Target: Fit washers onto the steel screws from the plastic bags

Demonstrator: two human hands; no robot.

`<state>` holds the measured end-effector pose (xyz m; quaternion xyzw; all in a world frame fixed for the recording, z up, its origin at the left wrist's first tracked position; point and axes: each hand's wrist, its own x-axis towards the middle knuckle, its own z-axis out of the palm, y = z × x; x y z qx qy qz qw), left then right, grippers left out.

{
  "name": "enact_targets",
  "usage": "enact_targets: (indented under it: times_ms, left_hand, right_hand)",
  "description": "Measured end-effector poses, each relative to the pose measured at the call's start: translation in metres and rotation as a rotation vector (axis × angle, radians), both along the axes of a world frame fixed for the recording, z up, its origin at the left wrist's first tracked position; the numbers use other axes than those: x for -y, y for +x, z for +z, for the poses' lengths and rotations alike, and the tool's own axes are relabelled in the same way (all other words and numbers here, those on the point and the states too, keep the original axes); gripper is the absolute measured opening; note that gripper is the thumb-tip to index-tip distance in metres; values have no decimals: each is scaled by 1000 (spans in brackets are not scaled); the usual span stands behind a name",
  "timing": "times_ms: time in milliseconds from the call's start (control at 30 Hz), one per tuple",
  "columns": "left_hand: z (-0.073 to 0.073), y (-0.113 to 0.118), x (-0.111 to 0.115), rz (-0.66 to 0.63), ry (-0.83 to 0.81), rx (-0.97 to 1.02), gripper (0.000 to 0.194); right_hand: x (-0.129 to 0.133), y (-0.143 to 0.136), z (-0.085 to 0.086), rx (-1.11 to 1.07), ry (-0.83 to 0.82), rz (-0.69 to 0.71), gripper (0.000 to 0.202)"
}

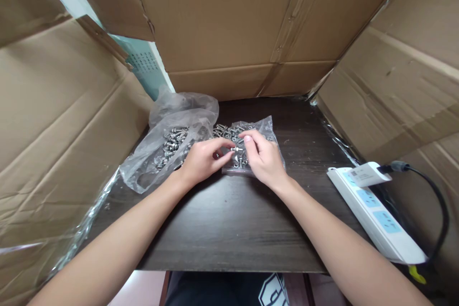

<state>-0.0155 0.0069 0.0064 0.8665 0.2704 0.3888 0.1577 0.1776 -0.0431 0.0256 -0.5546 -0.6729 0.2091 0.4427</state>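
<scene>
Thumb and index finger of my left hand pinch one end of a small metal bolt, which points to the right. My right hand is just beside it, thumb and curled index finger pressed together. Whatever is between those right fingertips, if anything, is too small to make out. Under both hands lies a clear plastic bag with loose bolts and other small metal hardware on it. To the left, a larger crumpled plastic bag holds a pile of similar bolts.
The dark wooden table is walled in by cardboard at the left, back and right. A white power strip lies at the right, with a white adapter and a black cable.
</scene>
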Motion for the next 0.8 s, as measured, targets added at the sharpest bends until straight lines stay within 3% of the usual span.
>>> enact_targets:
  times_ms: [67, 133, 300, 433, 633, 767, 800]
  left_hand:
    - [0, 0, 0, -1, 3, 7, 11]
    - [-1, 0, 0, -1, 1, 11, 11]
    - [0, 0, 0, -6, -10, 12, 12]
    - [1, 1, 0, -35, -7, 29, 9]
    - [1, 1, 0, -52, 19, 32, 8]
    - [1, 1, 0, -52, 11, 32, 9]
    - [1, 1, 0, -48, 3, 37, 9]
  right_hand:
    - [0, 0, 1, -13, 8, 12, 28]
    - [0, 0, 1, -36, -1, 105, 47]
    - [1, -1, 0, 44, -31, 53, 22]
    - [1, -2, -1, -67, -16, 145, 41]
    - [-1, -2, -3, -176, -66, 185, 47]
    - [-2, 0, -2, -84, -71, 87, 20]
    - [-2, 1, -1, -55, -64, 63, 21]
